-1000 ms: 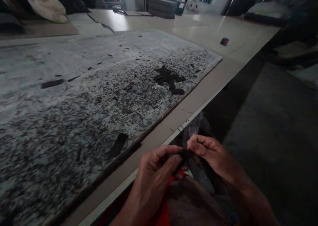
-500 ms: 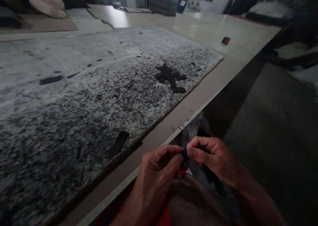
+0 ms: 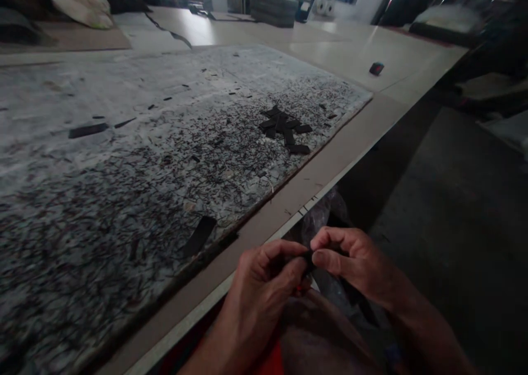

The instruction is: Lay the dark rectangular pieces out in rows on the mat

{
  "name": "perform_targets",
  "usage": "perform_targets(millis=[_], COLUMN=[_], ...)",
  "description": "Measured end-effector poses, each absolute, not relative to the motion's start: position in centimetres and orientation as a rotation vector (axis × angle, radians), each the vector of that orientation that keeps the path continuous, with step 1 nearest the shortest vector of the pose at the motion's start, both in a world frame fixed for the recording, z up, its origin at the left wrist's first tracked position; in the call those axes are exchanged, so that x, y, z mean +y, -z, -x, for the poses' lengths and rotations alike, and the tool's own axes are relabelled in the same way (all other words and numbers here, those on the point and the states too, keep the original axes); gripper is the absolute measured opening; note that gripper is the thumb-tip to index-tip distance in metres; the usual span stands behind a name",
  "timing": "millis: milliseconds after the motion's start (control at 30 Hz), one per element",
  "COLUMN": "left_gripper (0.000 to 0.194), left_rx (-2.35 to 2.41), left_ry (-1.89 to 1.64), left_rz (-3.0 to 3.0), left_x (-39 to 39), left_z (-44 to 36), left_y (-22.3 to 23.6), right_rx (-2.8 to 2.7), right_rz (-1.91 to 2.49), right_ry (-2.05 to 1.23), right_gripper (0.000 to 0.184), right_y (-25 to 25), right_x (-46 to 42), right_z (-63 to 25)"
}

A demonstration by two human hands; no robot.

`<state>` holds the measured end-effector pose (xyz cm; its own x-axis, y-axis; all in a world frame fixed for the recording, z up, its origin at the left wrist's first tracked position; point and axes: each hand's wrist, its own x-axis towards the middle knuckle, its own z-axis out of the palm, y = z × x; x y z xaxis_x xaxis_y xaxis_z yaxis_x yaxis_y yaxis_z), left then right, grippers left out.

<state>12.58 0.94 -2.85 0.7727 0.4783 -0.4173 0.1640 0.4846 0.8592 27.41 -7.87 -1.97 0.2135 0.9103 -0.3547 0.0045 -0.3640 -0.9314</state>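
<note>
Between my two hands, just off the table's front edge, is a small black piece (image 3: 308, 258) of what looks like rubber or foam. My left hand (image 3: 270, 279) pinches it between thumb and fingers. My right hand (image 3: 346, 259) has its thumb and fingertips closed at the piece's right end; the fingers hide most of it. Beyond my hands a little pile of flat black pieces (image 3: 284, 127) lies on the worn board (image 3: 136, 83). Closer to me a longer black strip (image 3: 200, 236) rests near the board's front edge.
Thin black trimmings cover the near part of the board. Another black strip (image 3: 88, 130) lies at left. A small dark object (image 3: 376, 68) sits on the pale table (image 3: 330, 48), and a grey stacked block (image 3: 273, 8) stands farther back. Clear plastic (image 3: 325, 210) hangs below the edge.
Both hands keep nearly the same place at the black piece. The right thumb and fingertips have parted slightly. The whole view has shifted a little.
</note>
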Motion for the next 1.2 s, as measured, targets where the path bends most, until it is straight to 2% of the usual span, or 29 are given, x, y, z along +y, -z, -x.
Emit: perform_targets(millis=[167, 300, 600, 700, 1000, 1200], left_gripper=[0.021, 0.036, 0.024, 0.026, 0.023, 0.027], left_rx=[0.681, 0.623, 0.688, 0.704, 0.563, 0.605], left_ry=[-0.226, -0.2, -0.147, -0.133, -0.118, -0.085], left_rz=[-1.068, -0.985, -0.97, -0.97, -0.831, -1.003], left_x=[1.03, 0.81, 0.55, 0.72, 0.78, 0.98], left_z=[-12.59, -12.35, -12.36, -12.47, -12.07, -12.13], left_y=[2.73, 3.22, 2.66, 2.54, 2.87, 2.56], right_rx=[-0.882, -0.629, -0.661, -0.667, -0.436, -0.58], right_rz=[1.671, 1.676, 1.749, 1.738, 1.414, 1.594], right_ry=[-1.191, -1.148, -1.086, -1.077, -1.336, -1.264], right_gripper=[0.026, 0.028, 0.034, 0.034, 0.032, 0.028], right_y=[2.05, 1.86, 1.7, 1.69, 2.43, 2.08], right_x=[-7.73, -7.79, -8.25, -8.26, -8.15, -8.18], right_z=[-26.93, -26.96, -26.56, -26.37, -26.48, -26.46])
